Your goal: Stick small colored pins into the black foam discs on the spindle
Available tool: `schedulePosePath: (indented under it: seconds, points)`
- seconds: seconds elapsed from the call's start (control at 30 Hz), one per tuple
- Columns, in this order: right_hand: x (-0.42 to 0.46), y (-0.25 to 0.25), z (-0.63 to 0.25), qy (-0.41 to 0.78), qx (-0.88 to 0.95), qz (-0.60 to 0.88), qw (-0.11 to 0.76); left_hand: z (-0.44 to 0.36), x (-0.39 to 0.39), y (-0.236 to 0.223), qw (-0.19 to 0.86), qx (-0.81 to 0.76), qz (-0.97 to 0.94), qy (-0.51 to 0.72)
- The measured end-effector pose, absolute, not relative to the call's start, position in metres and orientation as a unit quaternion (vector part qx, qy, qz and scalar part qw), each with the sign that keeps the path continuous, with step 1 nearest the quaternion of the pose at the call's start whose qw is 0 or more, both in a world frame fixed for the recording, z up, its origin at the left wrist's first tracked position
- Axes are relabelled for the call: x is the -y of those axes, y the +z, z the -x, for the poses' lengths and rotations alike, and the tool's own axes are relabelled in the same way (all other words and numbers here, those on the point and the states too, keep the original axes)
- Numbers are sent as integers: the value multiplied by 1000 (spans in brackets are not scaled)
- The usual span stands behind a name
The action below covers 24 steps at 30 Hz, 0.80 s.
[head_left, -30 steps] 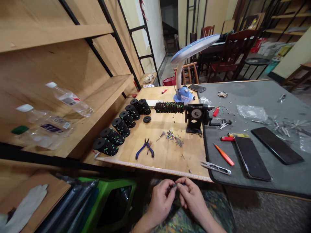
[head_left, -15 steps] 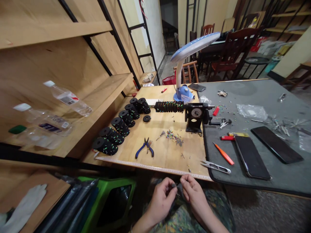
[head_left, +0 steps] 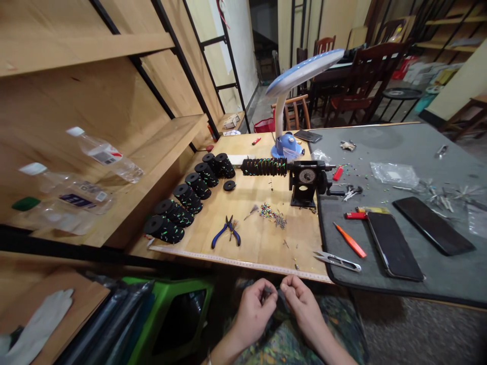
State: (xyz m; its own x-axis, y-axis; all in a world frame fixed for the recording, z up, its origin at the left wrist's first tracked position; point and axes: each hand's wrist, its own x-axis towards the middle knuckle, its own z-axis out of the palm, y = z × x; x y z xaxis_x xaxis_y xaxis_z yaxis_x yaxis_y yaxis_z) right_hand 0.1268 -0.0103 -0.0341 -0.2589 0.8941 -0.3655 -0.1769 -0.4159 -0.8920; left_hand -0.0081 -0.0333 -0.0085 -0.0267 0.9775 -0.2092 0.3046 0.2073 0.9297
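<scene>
My left hand (head_left: 254, 307) and my right hand (head_left: 302, 302) are close together over my lap, just below the table's front edge. The left thumb and fingers pinch something small and dark, too small to name. My right thumb and forefinger are pressed together too; what they pinch is hidden. Beyond my hands lie small multicoloured beads (head_left: 267, 212), a heap of small metal pieces (head_left: 280, 221) and blue-handled pliers (head_left: 227, 232). A black hand-crank winder (head_left: 303, 183) holds a roll of dark foam spools (head_left: 264, 166) wound with line and bright bits.
Black foam spools (head_left: 164, 229) stand in a row at the table's left. On the right are thread snips (head_left: 338, 261), an orange pointed tool (head_left: 349, 240), a phone (head_left: 394, 246) and a red lighter (head_left: 356, 216). A desk lamp (head_left: 285, 144) stands behind. Plastic bottles (head_left: 110, 157) occupy the left shelf.
Both hands stay nearly in place, with slight finger movement. The right hand has shifted very slightly down. Nothing on the table has moved.
</scene>
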Motion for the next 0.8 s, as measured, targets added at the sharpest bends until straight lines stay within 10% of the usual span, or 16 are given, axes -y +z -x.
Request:
schedulePosePath:
  seconds: [0.8]
  points:
    - [10,-26,-129,647,523,476,284,15,22,-2,424,-603,-554,388]
